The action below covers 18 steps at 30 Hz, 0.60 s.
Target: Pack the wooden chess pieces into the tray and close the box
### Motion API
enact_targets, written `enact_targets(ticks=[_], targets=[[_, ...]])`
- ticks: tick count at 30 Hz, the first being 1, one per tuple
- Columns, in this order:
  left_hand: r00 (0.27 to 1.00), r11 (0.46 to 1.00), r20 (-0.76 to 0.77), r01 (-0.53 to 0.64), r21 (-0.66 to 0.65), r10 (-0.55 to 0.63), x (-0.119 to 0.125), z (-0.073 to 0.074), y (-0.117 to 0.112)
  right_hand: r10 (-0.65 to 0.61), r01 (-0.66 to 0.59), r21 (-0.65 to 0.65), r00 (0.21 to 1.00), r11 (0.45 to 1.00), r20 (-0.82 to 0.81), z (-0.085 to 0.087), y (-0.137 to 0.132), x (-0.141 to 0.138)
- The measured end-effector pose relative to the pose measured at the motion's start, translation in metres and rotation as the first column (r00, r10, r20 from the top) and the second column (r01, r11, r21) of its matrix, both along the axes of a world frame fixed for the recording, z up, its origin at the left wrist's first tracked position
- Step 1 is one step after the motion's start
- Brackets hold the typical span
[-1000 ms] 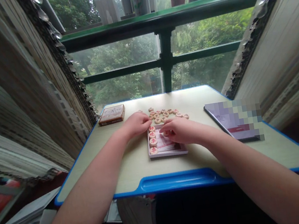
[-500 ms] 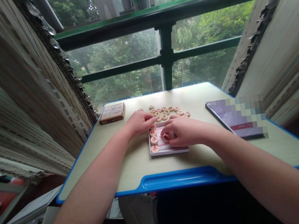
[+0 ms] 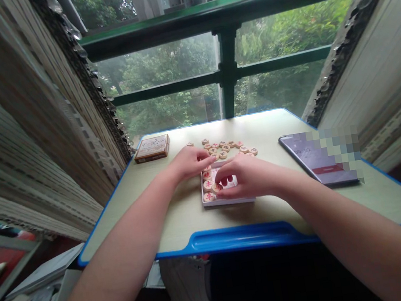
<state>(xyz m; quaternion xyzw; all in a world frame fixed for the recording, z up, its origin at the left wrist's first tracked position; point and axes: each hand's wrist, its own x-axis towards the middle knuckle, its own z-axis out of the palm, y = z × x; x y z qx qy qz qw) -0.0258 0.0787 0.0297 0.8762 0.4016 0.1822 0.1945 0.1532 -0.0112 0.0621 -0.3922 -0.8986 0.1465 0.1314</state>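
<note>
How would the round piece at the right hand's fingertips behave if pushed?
The round piece looks thick, so probably stiff. Its circular edge might let it roll if upended, though the low-rimmed white tray would likely stop it.

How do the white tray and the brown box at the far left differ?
The white tray is open; the brown box shows a printed top. Red-marked discs line the white tray's left side; the brown box lies apart from the discs. The left hand and right hand are at the white tray; neither touches the brown box. Both are on the table.
</note>
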Motion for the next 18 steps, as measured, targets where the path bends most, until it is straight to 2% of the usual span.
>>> enact_targets(ticks=[8,18], targets=[[1.0,1.0,-0.017,0.008,-0.002,-0.008,0.001,0.001,-0.001,-0.008,0.0,0.123,0.998,0.992,0.068,-0.015,0.0,-0.01],[1.0,1.0,-0.027,0.01,0.013,-0.01,0.002,0.002,-0.002,-0.05,0.045,0.061,0.995,0.997,0.083,-0.014,-0.002,-0.012]])
